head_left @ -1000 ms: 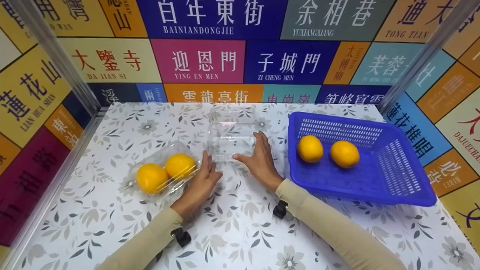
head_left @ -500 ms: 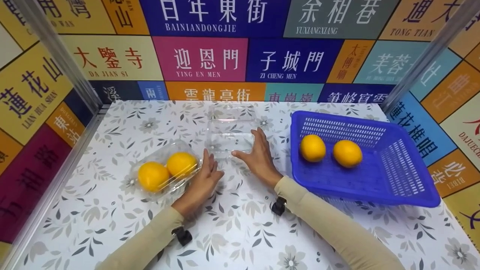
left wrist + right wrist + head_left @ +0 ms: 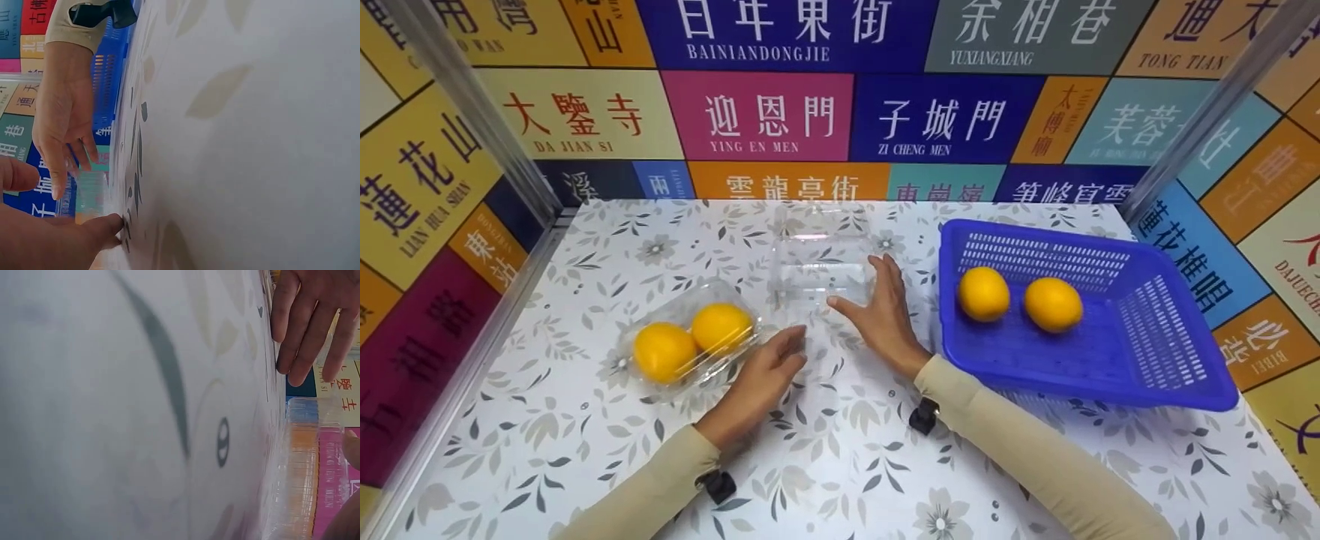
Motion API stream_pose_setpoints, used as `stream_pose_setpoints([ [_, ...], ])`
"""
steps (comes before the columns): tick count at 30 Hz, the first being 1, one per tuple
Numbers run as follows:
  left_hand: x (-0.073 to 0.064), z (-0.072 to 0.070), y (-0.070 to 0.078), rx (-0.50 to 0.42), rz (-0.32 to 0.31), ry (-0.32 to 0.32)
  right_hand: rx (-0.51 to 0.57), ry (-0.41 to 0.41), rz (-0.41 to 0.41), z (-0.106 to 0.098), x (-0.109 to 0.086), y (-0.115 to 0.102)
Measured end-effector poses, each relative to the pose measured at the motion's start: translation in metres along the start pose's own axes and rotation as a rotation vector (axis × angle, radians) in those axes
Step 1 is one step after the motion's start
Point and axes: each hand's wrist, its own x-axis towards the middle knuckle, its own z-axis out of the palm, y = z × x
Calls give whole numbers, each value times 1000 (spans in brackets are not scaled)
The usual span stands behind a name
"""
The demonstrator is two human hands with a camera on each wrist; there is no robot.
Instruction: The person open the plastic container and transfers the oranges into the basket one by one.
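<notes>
- Head view: a clear, ribbed, glossy plastic box [image 3: 821,255] stands on the white leaf-printed table [image 3: 840,465], ahead of both hands.
- Left of it, a see-through container [image 3: 696,304] holds two smooth, round orange fruits [image 3: 664,351].
- The right hand [image 3: 887,315] spreads thumb and fingers wide at the box's near right corner; contact is unclear.
- The left hand [image 3: 757,382], fingers loosely extended, holds nothing beside the container.
- A slotted blue basket [image 3: 1035,371] holds two more fruits [image 3: 1054,305].

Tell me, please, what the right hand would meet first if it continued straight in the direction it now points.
Most likely the empty clear container, just ahead of the right hand; whether they touch, I cannot tell.
</notes>
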Motion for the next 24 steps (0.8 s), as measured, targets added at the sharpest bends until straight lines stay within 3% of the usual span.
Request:
stream_pose_setpoints([
  [5,-4,-1,3,42,49,14,-52,24,-21,0,-7,-4],
  [18,-17,-5,8,109,125,57,-82,112,-243,5,-23,-14],
  [24,-26,-6,6,75,138,62,-114,126,-341,6,-32,-18],
])
